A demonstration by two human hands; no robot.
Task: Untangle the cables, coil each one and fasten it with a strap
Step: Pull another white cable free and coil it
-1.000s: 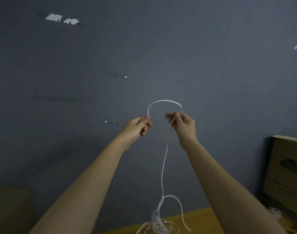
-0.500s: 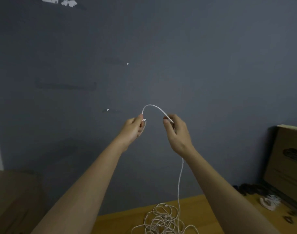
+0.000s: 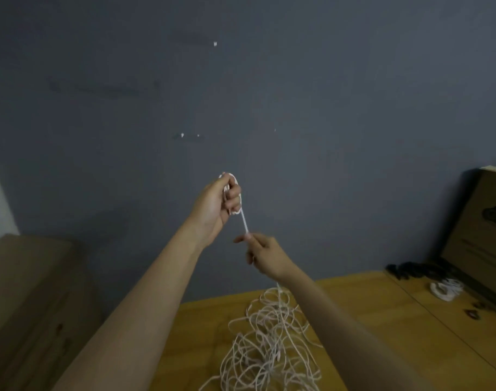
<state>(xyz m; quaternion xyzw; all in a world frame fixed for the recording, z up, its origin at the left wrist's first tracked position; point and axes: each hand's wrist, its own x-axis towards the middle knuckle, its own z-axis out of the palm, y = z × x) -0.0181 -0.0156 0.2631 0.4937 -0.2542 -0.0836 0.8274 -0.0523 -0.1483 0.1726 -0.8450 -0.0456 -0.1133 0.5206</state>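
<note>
While hands [image 3: 217, 203] grip it, cable [image 3: 244, 223] taut between.

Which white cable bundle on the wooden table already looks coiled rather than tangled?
The small white bundle at the far right, beside the black items. It is compact, while the big white pile near the hands is loose, sprawling loops.

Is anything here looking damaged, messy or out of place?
Yes. A loose tangle of white cable sprawls over the wooden table, not yet coiled; only a small coil sits in the left hand. The grey wall has small white chips where paint is missing.
</note>
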